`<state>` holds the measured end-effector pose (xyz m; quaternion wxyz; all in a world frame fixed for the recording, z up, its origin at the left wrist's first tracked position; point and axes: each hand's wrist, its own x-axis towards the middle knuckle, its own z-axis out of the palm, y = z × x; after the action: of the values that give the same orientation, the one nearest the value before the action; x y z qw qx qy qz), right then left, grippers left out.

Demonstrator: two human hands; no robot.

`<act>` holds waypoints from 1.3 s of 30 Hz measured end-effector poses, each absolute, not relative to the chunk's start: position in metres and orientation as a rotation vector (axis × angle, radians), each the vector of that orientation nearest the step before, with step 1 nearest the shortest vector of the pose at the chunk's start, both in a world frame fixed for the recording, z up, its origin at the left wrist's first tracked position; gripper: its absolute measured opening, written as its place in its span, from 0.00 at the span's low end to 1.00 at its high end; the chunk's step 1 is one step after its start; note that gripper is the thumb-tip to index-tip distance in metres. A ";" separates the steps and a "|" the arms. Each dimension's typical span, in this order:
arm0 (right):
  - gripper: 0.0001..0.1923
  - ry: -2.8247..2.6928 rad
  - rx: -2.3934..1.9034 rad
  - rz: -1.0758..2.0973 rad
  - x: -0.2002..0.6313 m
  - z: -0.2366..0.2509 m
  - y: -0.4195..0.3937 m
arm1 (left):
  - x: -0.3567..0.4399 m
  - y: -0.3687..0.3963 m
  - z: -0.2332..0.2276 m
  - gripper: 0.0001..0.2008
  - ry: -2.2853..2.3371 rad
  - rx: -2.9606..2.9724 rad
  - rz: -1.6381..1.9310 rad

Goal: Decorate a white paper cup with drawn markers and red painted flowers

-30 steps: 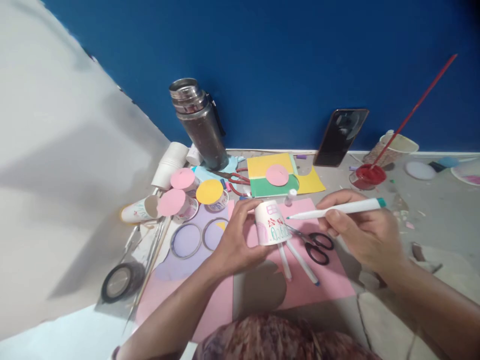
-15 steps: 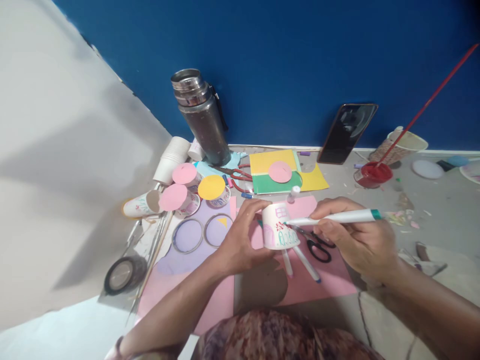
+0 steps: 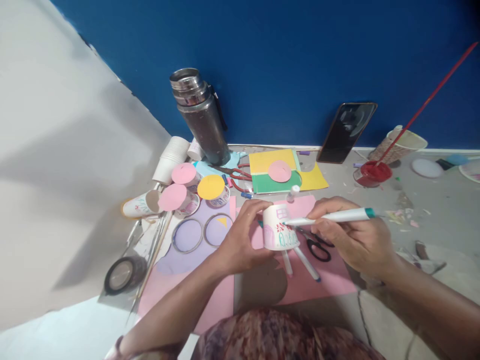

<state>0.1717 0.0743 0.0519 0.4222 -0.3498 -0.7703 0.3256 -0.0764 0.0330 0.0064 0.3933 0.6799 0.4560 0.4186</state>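
- Where the head view opens onto a corner, a deep blue wall [image 3: 270,60] spans the upper frame, while a pale wall [image 3: 56,145] with broad grey shadows fills the left side.
- A grey surface [image 3: 343,197] runs along the foot of the blue wall, with small paper scraps [image 3: 401,218] scattered over it at the right.
- At the centre of the frame, the left hand [image 3: 243,242] is partly closed, its thumb and fingers around the left side of a white paper cup [image 3: 270,218], held wide end down and drawn on in purple, red and green.
- Right of centre, the right hand [image 3: 354,240] pinches a white marker [image 3: 343,216] with a green end; its tip is at the cup's side, though whether it touches cannot be told.
- Below the hands lies a pink sheet [image 3: 332,280], bearing black-handled scissors [image 3: 318,251] and two white pens [image 3: 308,265].
- Left of centre, a purple sheet [image 3: 170,263] lies near a roll of dark tape [image 3: 139,272] and a row of stacked white cups [image 3: 172,157].
- In the upper middle stands a steel flask [image 3: 206,130]; farther right, a phone [image 3: 345,135] leans on the blue wall, beside a red paint pot [image 3: 371,175].
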 end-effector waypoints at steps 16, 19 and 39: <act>0.07 -1.899 -0.912 0.859 0.174 0.052 0.073 | -0.075 0.032 0.010 0.37 1.131 1.590 1.071; 0.08 -1.909 -0.908 0.866 0.174 0.054 0.073 | -0.075 0.033 0.010 0.38 1.115 1.555 1.070; 0.09 -1.951 -0.886 0.844 0.174 0.053 0.075 | -0.076 0.034 0.007 0.39 1.156 1.606 1.043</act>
<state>0.1744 0.0747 0.0531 0.4073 -0.3514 -0.7736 0.3348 -0.0760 0.0343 0.0069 0.4371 0.6458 0.4647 0.4194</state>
